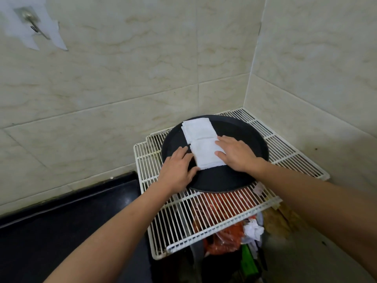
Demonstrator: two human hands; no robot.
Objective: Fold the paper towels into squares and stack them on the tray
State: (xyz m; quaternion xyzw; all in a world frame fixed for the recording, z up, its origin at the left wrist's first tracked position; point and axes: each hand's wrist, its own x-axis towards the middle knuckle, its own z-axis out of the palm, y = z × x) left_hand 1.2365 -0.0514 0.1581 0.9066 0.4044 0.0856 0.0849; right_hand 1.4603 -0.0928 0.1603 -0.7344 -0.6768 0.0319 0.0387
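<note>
While both hands are set at the near towel [205,155], one to each side, the coming move is judged to turn on the line along which the white paper lies. Two white squares are seen on the tray [240,131], end to end and touching: the near towel, between the hands, and a far stack [196,128] whose layered edges show at its left side. (Whether the two are joined by a crease or merely butted together cannot be told.) Taken together they form a long strip, and its long axis runs away from the person, with the far end leaning a little to the left. The stack thus lies straight beyond the fingertips of both hands, on the tray's far-left part, near the rim.

The left hand [178,170] is rested on the tray against the towel's left edge, its fingers [183,152] fairly straight and its thumb touching the near-left corner; nothing is seen to be gripped. The right hand [237,155] is spread flat on the towel's right edge, fingers extended, nothing clasped. Neither hand is markedly nearer the stack, though the right reaches slightly further along the strip.

By this reckoning the towel would be carried or turned forward along that axis onto the stack, with its edges kept square, since a sideways drift would leave the pile askew. The tray is borne by a white wire rack [285,152], with rubbish [224,237] seen below.
</note>
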